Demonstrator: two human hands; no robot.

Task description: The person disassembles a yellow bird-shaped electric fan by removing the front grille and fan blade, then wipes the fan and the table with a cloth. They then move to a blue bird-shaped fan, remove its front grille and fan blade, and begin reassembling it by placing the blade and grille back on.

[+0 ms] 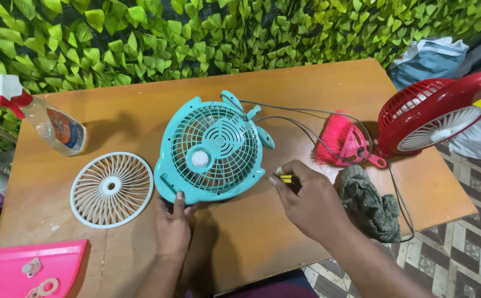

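Note:
A turquoise table fan lies on its front on the wooden table, rear grille up. My left hand grips its lower edge, thumb pressed on the rim. My right hand is closed around a small screwdriver with a yellow-and-black handle, its tip at the fan's right edge. A white round fan grille lies flat to the left of the fan. The fan's grey cord runs off to the right.
A spray bottle with a red and white nozzle lies at the far left. A pink brush, a grey-green cloth and a red fan sit on the right. A pink part lies at the near left corner. A leafy wall stands behind.

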